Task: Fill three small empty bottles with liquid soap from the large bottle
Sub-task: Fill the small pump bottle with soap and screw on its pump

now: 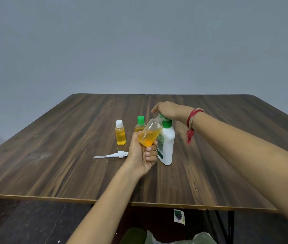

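Head view: your left hand (142,155) grips the tilted, part-filled small bottle (150,132), fingers curled round its base, just left of the upright large bottle (167,145). Your right hand (169,110) arches over the large bottle's top, at the tilted neck; fingers hidden, grasp undetermined. White-capped bottle (120,134) and green-capped bottle (140,123) stand filled, further left.
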Action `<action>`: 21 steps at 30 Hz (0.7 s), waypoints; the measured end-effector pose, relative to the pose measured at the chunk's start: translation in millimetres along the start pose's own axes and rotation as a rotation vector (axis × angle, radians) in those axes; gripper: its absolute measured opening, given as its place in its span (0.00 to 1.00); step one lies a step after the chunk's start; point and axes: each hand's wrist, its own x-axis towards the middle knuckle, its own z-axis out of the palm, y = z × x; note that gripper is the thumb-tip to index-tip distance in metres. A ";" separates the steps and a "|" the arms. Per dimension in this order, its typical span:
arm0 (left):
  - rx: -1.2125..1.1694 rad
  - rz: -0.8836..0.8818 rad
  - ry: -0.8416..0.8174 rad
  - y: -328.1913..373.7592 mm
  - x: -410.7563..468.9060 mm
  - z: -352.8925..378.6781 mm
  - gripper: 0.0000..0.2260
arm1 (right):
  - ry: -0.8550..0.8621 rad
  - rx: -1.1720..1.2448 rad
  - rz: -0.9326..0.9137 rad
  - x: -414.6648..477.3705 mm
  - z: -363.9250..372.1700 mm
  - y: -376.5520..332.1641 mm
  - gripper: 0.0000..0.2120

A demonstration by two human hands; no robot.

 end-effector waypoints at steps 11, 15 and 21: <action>-0.029 0.009 -0.007 -3.7 1.7 0.8 0.23 | 0.010 0.017 -0.015 -1.8 -0.5 0.5 0.22; -0.030 0.014 -0.010 -3.1 0.8 2.7 0.23 | -0.004 0.019 0.004 -2.6 -0.4 -1.5 0.23; -0.036 0.018 -0.013 -4.2 2.7 0.9 0.23 | -0.003 0.026 0.000 -5.7 -2.0 -3.0 0.21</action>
